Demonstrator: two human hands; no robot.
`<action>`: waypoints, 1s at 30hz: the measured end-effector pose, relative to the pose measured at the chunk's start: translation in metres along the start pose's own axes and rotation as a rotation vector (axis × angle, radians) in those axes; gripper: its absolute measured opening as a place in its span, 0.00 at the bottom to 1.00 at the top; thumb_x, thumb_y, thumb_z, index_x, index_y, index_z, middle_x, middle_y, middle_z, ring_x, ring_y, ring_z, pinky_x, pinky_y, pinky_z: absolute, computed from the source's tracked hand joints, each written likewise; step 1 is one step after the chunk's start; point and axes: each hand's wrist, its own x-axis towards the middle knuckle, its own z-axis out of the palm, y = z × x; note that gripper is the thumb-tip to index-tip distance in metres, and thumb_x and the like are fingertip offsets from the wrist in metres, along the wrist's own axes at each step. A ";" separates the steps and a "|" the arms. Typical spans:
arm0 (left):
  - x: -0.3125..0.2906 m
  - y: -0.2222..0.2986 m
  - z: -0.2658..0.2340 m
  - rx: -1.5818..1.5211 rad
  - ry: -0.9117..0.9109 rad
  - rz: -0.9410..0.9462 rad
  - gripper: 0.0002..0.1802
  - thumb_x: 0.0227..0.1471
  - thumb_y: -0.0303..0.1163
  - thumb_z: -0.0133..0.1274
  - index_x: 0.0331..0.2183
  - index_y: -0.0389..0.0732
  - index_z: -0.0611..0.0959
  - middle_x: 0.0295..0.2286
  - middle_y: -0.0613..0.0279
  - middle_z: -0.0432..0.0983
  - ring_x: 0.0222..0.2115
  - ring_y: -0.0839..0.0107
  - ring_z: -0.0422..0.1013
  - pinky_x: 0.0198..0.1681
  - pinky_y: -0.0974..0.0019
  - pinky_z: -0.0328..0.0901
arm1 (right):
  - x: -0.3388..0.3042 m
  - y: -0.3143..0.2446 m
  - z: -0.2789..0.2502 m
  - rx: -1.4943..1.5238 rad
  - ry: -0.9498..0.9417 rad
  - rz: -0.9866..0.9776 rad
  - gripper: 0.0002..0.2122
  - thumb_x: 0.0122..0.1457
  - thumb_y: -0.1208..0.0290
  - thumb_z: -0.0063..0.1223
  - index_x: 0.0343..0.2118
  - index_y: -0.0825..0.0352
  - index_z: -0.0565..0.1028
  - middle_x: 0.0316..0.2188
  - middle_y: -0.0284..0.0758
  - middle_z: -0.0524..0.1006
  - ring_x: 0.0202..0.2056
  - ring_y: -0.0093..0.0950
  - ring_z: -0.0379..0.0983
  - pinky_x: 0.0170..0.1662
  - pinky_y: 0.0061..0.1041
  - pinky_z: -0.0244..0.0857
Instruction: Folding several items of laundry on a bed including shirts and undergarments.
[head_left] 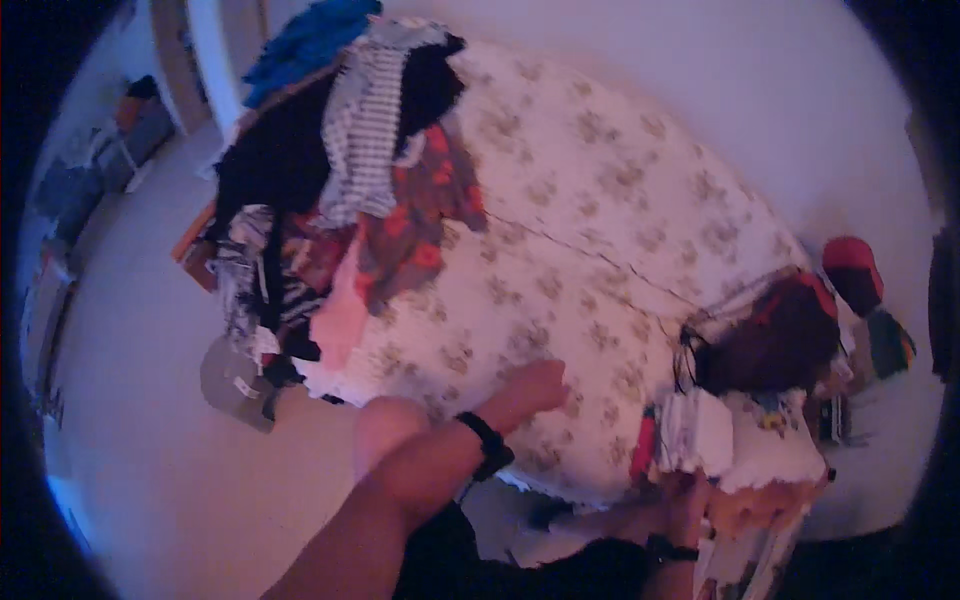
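Note:
My left hand [532,392], with a dark watch [486,446] on its wrist, rests closed like a fist on a pale flower-patterned cover [610,330]. Nothing sticks out of it. At the lower right, my right hand [686,503] is against the bottom of a white blocky thing [697,430]. Its fingers are too blurred and hidden to tell whether they grip it. A narrow red thing [643,445] stands just left of that white thing. Behind them lies a dark bag-like bundle [775,335] with red trim and black cords or straps.
Clothes lie heaped at the far left, among them a checked garment [368,130], a red patterned one [415,215] and a pink one [338,318]. A grey cap [232,382] is beside the heap. A red-and-dark cap [852,275] sits at right, above a white-covered small table [765,450].

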 end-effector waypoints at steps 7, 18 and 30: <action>-0.008 -0.003 -0.042 0.134 -0.003 -0.177 0.21 0.54 0.44 0.52 0.42 0.37 0.79 0.40 0.44 0.81 0.44 0.43 0.76 0.47 0.42 0.70 | -0.011 -0.007 0.017 -0.369 0.068 0.317 0.21 0.68 0.53 0.47 0.48 0.69 0.77 0.39 0.42 0.80 0.38 0.32 0.78 0.39 0.36 0.73; -0.044 -0.033 -0.243 0.086 0.926 -0.362 0.26 0.55 0.45 0.60 0.48 0.37 0.77 0.39 0.43 0.78 0.43 0.44 0.76 0.47 0.48 0.70 | -0.068 0.036 0.163 -0.716 -0.527 0.457 0.20 0.68 0.53 0.52 0.52 0.64 0.78 0.41 0.45 0.80 0.44 0.34 0.78 0.50 0.43 0.71; -0.025 -0.111 -0.361 0.608 1.032 -0.456 0.09 0.52 0.32 0.60 0.35 0.39 0.81 0.37 0.48 0.76 0.42 0.44 0.72 0.46 0.48 0.68 | -0.072 0.034 0.173 -0.670 -0.517 0.452 0.20 0.67 0.54 0.53 0.51 0.65 0.78 0.41 0.43 0.80 0.43 0.33 0.78 0.48 0.41 0.71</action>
